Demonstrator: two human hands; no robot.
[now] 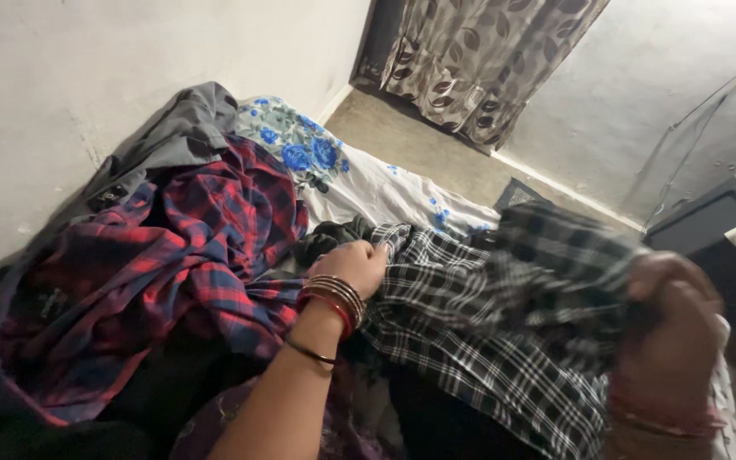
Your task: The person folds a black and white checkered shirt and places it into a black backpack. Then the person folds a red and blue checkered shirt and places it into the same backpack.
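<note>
1. Holding the black-and-white checked shirt [487,324] at two places, we have it stretched between our hands across the bed [385,192].
2. Our left hand [355,266] is closed on the shirt's edge near the middle of the view, knuckles up, bangles at the wrist.
3. Our right hand [670,315] is raised at the right of the view, close to the camera and blurred; it looks closed on a bunched part of the same shirt, though we cannot make out the fingers.
4. The shirt's long axis runs from left hand to right hand, roughly left to right, rising toward the right hand. The cloth between them sags over our lap.
5. Both hands touch the shirt; neither is nearer than the other.
6. The red-and-blue checked shirt [172,255] lies spread to the left of our left hand, just beside it but untouched, with a grey garment [181,128] behind it against the wall [87,68].
7. The white sheet with blue flowers [308,149] covers the bed beyond.
</note>
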